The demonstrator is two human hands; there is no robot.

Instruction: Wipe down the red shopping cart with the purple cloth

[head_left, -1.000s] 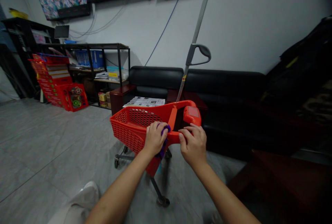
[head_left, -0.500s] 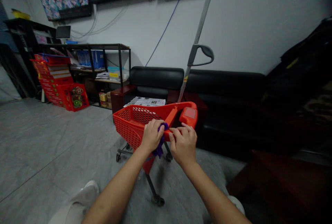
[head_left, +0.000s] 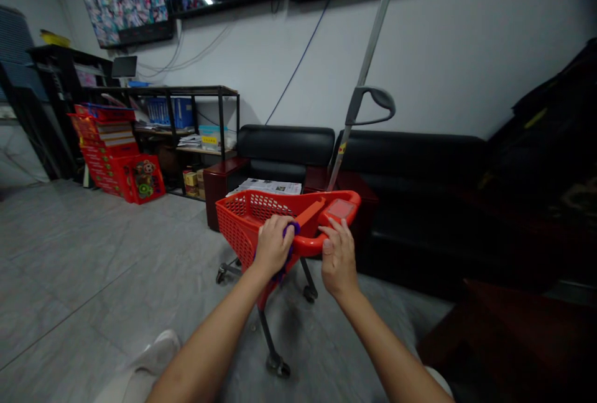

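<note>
A small red shopping cart (head_left: 228, 222) with a perforated basket stands in front of me on dark legs with casters. My left hand (head_left: 274, 244) is closed around a purple cloth (head_left: 291, 229) and presses it against the near side of the cart, beside the handle. Most of the cloth is hidden under my fingers. At the right end of the red handle (head_left: 310, 245) is my right hand (head_left: 339, 259), its fingers apart and stretched toward the cart's flat panel (head_left: 341, 208). Fingertips rest at the panel's lower edge, and the thumb lies at the near side.
Behind the cart are a black sofa (head_left: 284, 145) with dark red armrests and newspapers (head_left: 273, 186). A grey pole with a handle (head_left: 357, 104) leans there. Stacked red boxes (head_left: 105, 154) and a shelf (head_left: 221, 117) stand left. A dark red table (head_left: 508, 328) is at the lower right.
My right hand has shifted right along the handle, from the near bar to the panel corner, and its fingers have straightened. The cart has turned slightly. My left hand still holds the cloth.
</note>
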